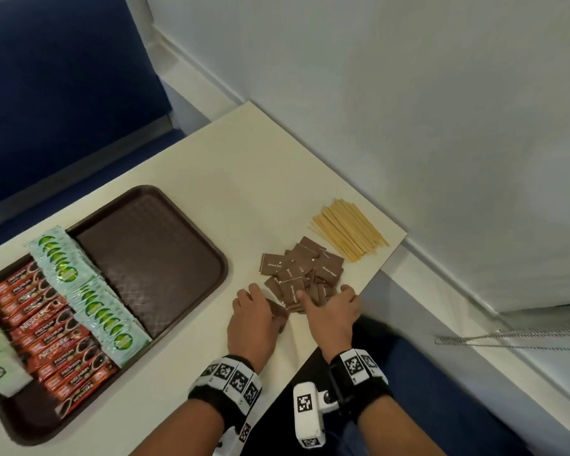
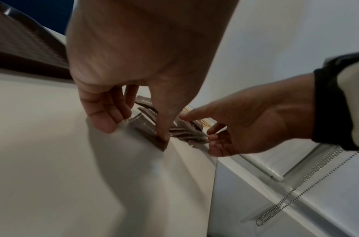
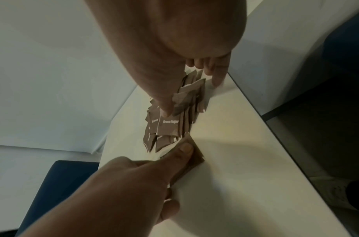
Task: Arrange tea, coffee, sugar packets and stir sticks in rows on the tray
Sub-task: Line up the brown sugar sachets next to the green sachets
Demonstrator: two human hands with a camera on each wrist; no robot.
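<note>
White table (image 1: 191, 166), brown tray (image 1: 152, 245) at left. Red coffee sachets (image 1: 46, 327) and green tea packets (image 1: 89, 291) sit in rows in its near half. Stir sticks (image 1: 349, 232) bundled at the table's right edge, off the tray. Brown sugar pile (image 1: 300, 268) just beside them, on the table. Right hand (image 1: 333, 314) straddles the pile's near edge: thumb one side, curled fingers the other, packets on edge between. Left hand (image 1: 252, 319) pinches a small stack (image 1: 278, 314) of sugar packets, thumb on top, stack touching the table.

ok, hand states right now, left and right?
Left hand: holding a small stack of sugar packets, thumb on top.
Right hand: thumb and curled fingers around part of the sugar packet pile.
</note>
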